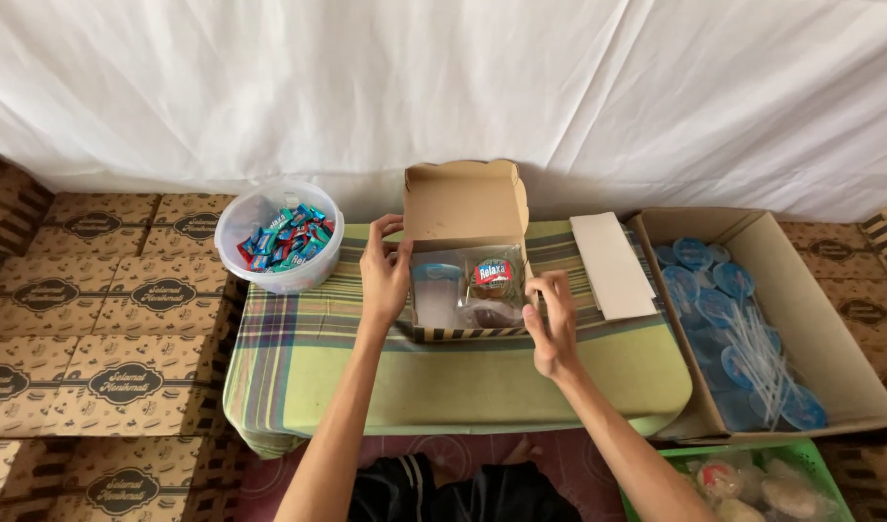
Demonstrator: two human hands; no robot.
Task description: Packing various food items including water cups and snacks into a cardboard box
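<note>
Resting on a low table draped in a green plaid cloth, an open snack box of brown cardboard sits between both hands, its lid standing upright at the far side. The left hand presses against the box's left wall, fingers spread wide and curled over the rim, thumb towards the inside; it grips nothing but the wall itself. The right hand sits at the near right corner of the box, fingers loosely bent and touching the rim, and whether they pinch anything small I cannot tell. Inside the box lie a sealed water cup with a blue lid on the left and a round wrapped snack with a red and blue label on the right, just beyond the right fingertips and closer to that hand than to the left. The box's long axis runs left to right across the person, so each hand meets a short side.

Off to the left stands a clear plastic tub of wrapped candies. A stack of white paper lies just right of the box, and further right a large carton holds blue-lidded cups and clear straws. Printed flat boxes cover the floor at left
</note>
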